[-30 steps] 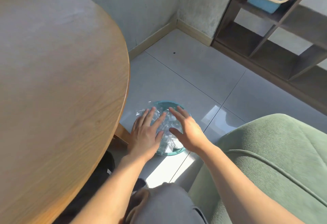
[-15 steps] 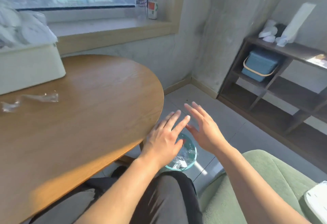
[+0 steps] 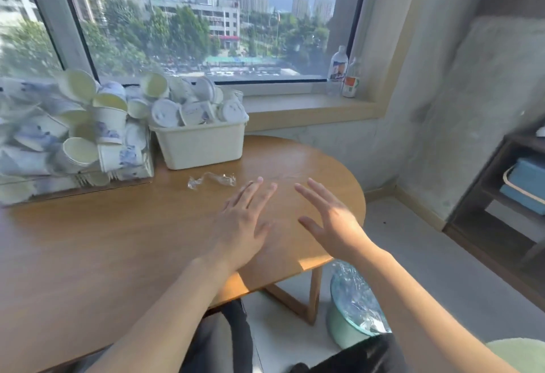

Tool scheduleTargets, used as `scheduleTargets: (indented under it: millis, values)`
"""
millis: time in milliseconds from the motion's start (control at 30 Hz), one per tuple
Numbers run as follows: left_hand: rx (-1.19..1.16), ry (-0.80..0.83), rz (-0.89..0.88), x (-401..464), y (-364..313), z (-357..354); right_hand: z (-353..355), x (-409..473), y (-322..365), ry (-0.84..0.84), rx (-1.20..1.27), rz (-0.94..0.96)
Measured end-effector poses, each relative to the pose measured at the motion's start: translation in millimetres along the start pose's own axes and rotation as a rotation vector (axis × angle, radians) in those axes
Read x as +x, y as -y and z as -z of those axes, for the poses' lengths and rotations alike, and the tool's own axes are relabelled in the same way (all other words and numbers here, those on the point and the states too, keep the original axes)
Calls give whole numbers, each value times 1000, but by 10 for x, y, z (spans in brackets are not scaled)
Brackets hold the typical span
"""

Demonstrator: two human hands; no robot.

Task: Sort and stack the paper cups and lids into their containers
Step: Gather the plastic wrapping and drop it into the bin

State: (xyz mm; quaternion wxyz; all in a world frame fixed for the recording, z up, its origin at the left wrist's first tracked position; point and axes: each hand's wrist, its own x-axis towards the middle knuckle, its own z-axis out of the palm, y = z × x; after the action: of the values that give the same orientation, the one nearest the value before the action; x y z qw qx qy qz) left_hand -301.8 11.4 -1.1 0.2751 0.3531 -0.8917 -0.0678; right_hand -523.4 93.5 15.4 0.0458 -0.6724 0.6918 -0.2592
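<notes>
Between steps: left hand (image 3: 244, 219) and right hand (image 3: 333, 225) over table (image 3: 118, 240) near right edge, fingers straight, empty; cups (image 3: 79, 125) at back-left corner, lids (image 3: 194, 110) in white bin (image 3: 200, 145) beside; next probably a forward reach.

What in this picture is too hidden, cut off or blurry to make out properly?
Head view only:
- Clear box of cups: the left edge cuts it off, so its full pile is unseen.
- White bin: heaped lids hide its inside.
- Bottle labels on the sill: too small and blurred to read.
- Green bin: crumpled clear plastic hides its contents; the right arm covers part.
</notes>
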Motion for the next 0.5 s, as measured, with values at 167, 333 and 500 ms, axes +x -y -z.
scheduleTargets:
  millis: [167, 333, 500]
  values:
    - [92, 29, 164, 19, 839, 225, -441, 504, 357, 101, -6, 63]
    - [132, 104, 278, 219, 1420, 172, -846, 876, 490, 140, 29, 98]
    - [88, 173, 351, 413, 1690, -78, -1086, 1094, 520, 124, 56, 64]
